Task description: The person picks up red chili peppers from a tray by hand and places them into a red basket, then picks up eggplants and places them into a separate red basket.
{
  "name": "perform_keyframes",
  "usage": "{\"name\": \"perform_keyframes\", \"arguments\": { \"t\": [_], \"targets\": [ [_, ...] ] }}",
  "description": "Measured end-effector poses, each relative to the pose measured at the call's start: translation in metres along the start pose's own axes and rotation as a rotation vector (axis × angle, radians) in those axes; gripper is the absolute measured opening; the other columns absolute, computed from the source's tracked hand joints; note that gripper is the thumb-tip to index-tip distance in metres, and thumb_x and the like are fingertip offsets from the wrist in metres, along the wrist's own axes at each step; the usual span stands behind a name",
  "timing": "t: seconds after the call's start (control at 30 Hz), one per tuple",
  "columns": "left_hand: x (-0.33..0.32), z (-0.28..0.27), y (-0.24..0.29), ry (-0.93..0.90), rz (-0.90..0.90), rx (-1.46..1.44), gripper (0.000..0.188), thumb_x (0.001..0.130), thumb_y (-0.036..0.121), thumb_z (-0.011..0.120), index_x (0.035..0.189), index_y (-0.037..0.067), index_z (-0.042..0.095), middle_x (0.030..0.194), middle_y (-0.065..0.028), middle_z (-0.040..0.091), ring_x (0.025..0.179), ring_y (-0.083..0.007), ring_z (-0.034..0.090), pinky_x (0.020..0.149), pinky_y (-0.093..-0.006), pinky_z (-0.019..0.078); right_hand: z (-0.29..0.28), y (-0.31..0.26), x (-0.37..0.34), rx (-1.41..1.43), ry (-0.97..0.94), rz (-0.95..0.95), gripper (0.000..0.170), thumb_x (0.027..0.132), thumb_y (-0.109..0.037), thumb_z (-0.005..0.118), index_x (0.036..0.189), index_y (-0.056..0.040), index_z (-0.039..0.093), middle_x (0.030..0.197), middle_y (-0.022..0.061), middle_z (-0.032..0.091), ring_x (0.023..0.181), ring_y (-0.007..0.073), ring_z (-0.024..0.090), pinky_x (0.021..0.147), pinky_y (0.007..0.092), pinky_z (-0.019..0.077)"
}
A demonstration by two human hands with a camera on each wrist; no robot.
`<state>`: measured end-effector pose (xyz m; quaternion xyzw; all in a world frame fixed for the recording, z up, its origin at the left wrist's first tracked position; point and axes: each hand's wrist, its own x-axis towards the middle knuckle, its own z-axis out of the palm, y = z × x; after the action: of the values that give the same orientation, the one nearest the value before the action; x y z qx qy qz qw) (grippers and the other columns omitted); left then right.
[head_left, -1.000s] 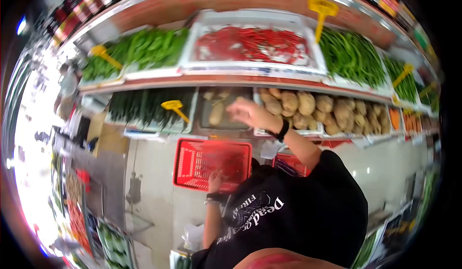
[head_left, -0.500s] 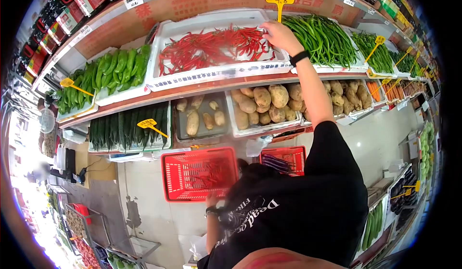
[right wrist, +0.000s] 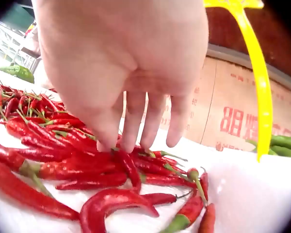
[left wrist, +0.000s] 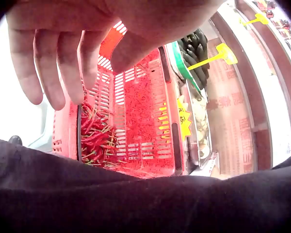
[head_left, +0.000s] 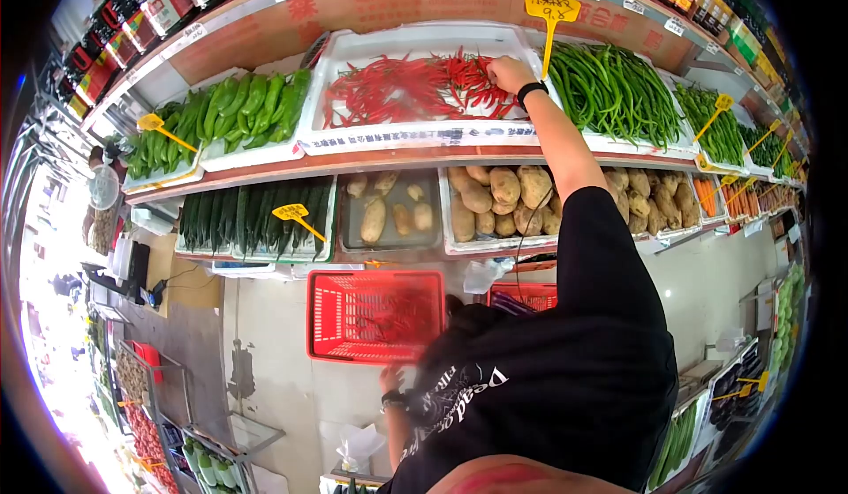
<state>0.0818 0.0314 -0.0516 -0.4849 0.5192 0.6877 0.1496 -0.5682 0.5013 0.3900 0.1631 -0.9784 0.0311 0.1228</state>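
In the head view, my right hand (head_left: 511, 75) reaches into the right part of a white foam tray (head_left: 415, 135) of red chilies (head_left: 389, 88). The right wrist view has this hand (right wrist: 126, 63) with its fingers pointing down, tips touching the chilies (right wrist: 72, 167). My left hand (head_left: 391, 377) is beside the near edge of a red basket (head_left: 322, 317), with red chilies (head_left: 380, 317) inside. Seen from the left wrist, the hand (left wrist: 87, 29) has its fingers extended above the rim of the basket (left wrist: 143, 107), holding nothing; chilies (left wrist: 97, 141) lie inside.
Green peppers (head_left: 247, 110) stand left of the chili tray, long green peppers (head_left: 609, 92) right of it, by a yellow price sign (head_left: 552, 8). Below are cucumbers (head_left: 238, 216), a metal tray of roots (head_left: 374, 220) and potatoes (head_left: 503, 189). Another red basket (head_left: 534, 295) is on the floor.
My right hand has gone from above the lower shelf up to the chili tray, then slightly lower among the chilies. My left hand has moved off the basket's near edge. The head view has shifted.
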Motion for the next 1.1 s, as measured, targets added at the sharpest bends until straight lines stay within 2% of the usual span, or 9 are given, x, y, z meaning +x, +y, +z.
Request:
{"name": "perform_keyframes", "arguments": {
  "t": [0.17, 0.37, 0.47, 0.57, 0.67, 0.77, 0.87, 0.97, 1.1],
  "targets": [
    [-0.010, -0.004, -0.005, -0.006, -0.044, -0.096, 0.035, 0.096, 0.028, 0.061, 0.124, 0.006, 0.057, 0.116, -0.0126, 0.068, 0.088, -0.0252, 0.067, 0.069, -0.0391, 0.0540, 0.002, 0.003, 0.002, -0.063, 0.025, -0.189, 0.005, 0.075, -0.012, 0.068, 0.074, -0.0141, 0.072, 0.089, 0.0116, 0.072, 0.088, 0.0323, 0.069, 0.077, 0.0432, 0.0553],
    [-0.008, -0.005, -0.007, 0.002, -0.029, -0.068, 0.038, 0.097, 0.031, 0.060, 0.125, 0.006, 0.057, 0.117, -0.0131, 0.068, 0.093, -0.0255, 0.068, 0.071, -0.0393, 0.0551, -0.003, -0.006, 0.008, -0.159, -0.046, -0.206, 0.004, 0.074, -0.011, 0.070, 0.071, -0.0128, 0.072, 0.088, 0.0114, 0.071, 0.089, 0.0323, 0.069, 0.077, 0.0442, 0.0546],
    [-0.011, -0.001, -0.004, 0.004, -0.028, -0.019, 0.040, 0.098, 0.033, 0.059, 0.126, 0.005, 0.056, 0.118, -0.0136, 0.068, 0.094, -0.0267, 0.068, 0.072, -0.0399, 0.0555, 0.001, -0.006, 0.011, -0.217, -0.066, -0.184, 0.007, 0.077, -0.009, 0.067, 0.079, -0.0138, 0.073, 0.088, 0.0127, 0.071, 0.090, 0.0332, 0.068, 0.078, 0.0450, 0.0542],
    [-0.009, 0.001, -0.004, -0.002, -0.031, 0.024, 0.041, 0.098, 0.034, 0.058, 0.127, 0.004, 0.056, 0.119, -0.0139, 0.068, 0.096, -0.0280, 0.068, 0.073, -0.0408, 0.0556, 0.001, -0.004, 0.003, -0.209, 0.050, -0.184, 0.011, 0.081, -0.009, 0.064, 0.087, -0.0150, 0.071, 0.089, 0.0127, 0.071, 0.087, 0.0347, 0.068, 0.078, 0.0459, 0.0538],
    [-0.009, 0.001, -0.005, -0.001, -0.034, 0.024, 0.042, 0.098, 0.035, 0.058, 0.126, 0.004, 0.056, 0.119, -0.0143, 0.068, 0.097, -0.0288, 0.068, 0.074, -0.0414, 0.0556, -0.013, -0.003, -0.001, -0.120, 0.097, -0.104, 0.009, 0.085, -0.013, 0.063, 0.091, -0.0136, 0.069, 0.088, 0.0128, 0.070, 0.087, 0.0357, 0.067, 0.076, 0.0468, 0.0522],
    [-0.010, 0.001, -0.004, 0.011, -0.045, 0.017, 0.040, 0.098, 0.034, 0.058, 0.125, 0.004, 0.057, 0.118, -0.0142, 0.068, 0.096, -0.0289, 0.068, 0.074, -0.0417, 0.0556, -0.027, -0.011, 0.006, 0.113, 0.196, -0.184, 0.006, 0.084, -0.016, 0.065, 0.087, -0.0114, 0.066, 0.086, 0.0127, 0.069, 0.085, 0.0354, 0.067, 0.074, 0.0467, 0.0505],
    [-0.011, 0.001, 0.000, 0.004, -0.049, 0.029, 0.038, 0.098, 0.032, 0.057, 0.124, 0.005, 0.057, 0.116, -0.0139, 0.069, 0.095, -0.0284, 0.068, 0.073, -0.0415, 0.0555, -0.025, -0.042, 0.010, 0.228, 0.112, -0.416, 0.007, 0.081, -0.019, 0.067, 0.084, -0.0122, 0.066, 0.079, 0.0127, 0.068, 0.080, 0.0347, 0.066, 0.071, 0.0467, 0.0494],
    [-0.015, 0.002, 0.007, -0.007, -0.035, 0.050, 0.037, 0.098, 0.032, 0.057, 0.123, 0.004, 0.056, 0.114, -0.0134, 0.069, 0.094, -0.0273, 0.068, 0.072, -0.0409, 0.0554, -0.014, -0.069, 0.008, 0.126, 0.029, -0.465, 0.006, 0.075, -0.015, 0.064, 0.077, -0.0120, 0.069, 0.078, 0.0119, 0.068, 0.078, 0.0342, 0.067, 0.068, 0.0463, 0.0515],
    [-0.008, 0.004, 0.007, 0.004, -0.025, 0.058, 0.037, 0.099, 0.032, 0.056, 0.122, 0.003, 0.056, 0.113, -0.0131, 0.070, 0.091, -0.0264, 0.068, 0.070, -0.0401, 0.0554, 0.000, -0.072, 0.004, 0.061, -0.065, -0.388, 0.009, 0.071, -0.017, 0.064, 0.068, -0.0126, 0.072, 0.072, 0.0102, 0.070, 0.071, 0.0297, 0.069, 0.064, 0.0434, 0.0537]
  ]
}}
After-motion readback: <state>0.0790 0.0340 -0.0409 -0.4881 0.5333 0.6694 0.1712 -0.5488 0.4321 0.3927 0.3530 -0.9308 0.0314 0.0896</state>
